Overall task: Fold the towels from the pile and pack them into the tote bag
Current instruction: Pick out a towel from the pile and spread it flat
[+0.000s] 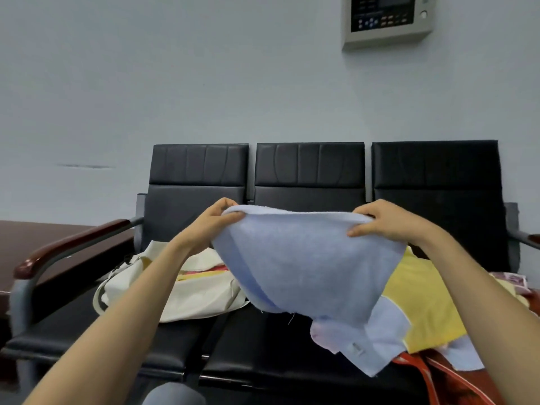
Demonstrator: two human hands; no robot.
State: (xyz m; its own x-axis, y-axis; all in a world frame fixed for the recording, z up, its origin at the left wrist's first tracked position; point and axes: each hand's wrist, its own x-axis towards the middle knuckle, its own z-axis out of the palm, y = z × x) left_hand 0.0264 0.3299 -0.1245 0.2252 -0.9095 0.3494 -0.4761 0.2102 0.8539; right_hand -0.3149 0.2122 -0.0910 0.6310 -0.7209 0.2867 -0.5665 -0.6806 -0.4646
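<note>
Towel: I held the blue towel up over the bench
Left hand: pinched shut on its corner
Right hand: clamped likewise

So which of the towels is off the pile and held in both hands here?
The light blue towel, pinched along its top edge by the left hand and right hand. The yellow towel and the others lie heaped on the seat.

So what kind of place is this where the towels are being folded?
Probably a waiting area or office lobby, not a home: a row of joined black seats with metal-and-wood armrests stands against a bare wall, and a control panel is mounted on that wall.
</note>
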